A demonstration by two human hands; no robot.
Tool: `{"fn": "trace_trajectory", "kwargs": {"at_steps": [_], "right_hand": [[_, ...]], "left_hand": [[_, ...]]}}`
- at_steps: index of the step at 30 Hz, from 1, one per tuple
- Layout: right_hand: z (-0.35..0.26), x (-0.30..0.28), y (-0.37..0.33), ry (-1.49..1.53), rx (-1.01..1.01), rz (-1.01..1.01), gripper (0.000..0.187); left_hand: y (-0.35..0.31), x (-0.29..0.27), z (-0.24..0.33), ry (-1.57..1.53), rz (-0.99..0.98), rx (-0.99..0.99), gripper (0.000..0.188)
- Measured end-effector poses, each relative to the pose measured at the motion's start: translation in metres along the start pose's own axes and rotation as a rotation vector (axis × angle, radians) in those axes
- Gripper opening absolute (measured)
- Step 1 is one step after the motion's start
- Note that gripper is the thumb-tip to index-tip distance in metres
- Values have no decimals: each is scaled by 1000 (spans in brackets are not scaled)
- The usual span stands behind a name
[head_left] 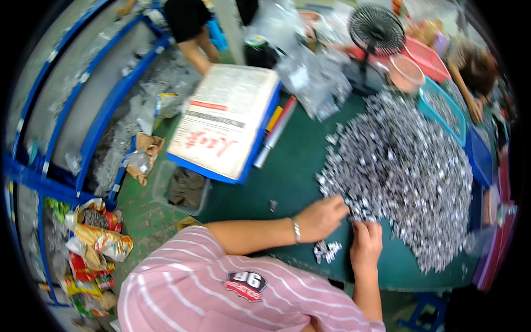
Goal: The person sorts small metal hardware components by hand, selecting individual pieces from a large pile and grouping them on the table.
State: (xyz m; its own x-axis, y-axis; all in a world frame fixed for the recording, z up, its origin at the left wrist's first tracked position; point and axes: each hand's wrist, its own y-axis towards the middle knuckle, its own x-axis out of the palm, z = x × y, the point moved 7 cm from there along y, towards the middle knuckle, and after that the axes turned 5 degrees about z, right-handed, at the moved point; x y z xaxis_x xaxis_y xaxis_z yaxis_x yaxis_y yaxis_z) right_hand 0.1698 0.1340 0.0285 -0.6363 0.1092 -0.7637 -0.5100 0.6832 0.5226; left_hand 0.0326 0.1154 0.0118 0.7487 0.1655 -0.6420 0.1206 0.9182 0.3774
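A large heap of small silvery metal pieces [398, 171] lies on the green tabletop [298, 160]. At its near left edge my left hand [322, 218], with a metal band on the wrist, has its fingers curled together and touching the pieces. Just right of it, my right hand [366, 242] is also closed, fingertips at the heap's near edge. Whatever either hand pinches is too small and hidden to make out. A small separate cluster of silvery pieces [327, 251] sits between my hands and the table's near edge. One loose piece [272, 205] lies left of my left hand.
A newspaper-covered stack [227, 119] on a blue bin stands at the left, beside a silver-and-red rod [275, 133]. Behind the heap are plastic bags [312, 77], a black fan [377, 33] and a teal basket [442, 108]. Another person's arm [470, 102] is at the far right.
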Motion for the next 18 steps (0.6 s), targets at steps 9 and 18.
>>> {"fn": "trace_trajectory", "kwargs": {"at_steps": [9, 18], "right_hand": [[-3, -9, 0, 147, -29, 107, 18], [-9, -13, -2, 320, 88, 121, 16]], "left_hand": [[0, 5, -6, -96, 100, -6, 11], [-17, 13, -16, -858, -42, -516, 10]]}}
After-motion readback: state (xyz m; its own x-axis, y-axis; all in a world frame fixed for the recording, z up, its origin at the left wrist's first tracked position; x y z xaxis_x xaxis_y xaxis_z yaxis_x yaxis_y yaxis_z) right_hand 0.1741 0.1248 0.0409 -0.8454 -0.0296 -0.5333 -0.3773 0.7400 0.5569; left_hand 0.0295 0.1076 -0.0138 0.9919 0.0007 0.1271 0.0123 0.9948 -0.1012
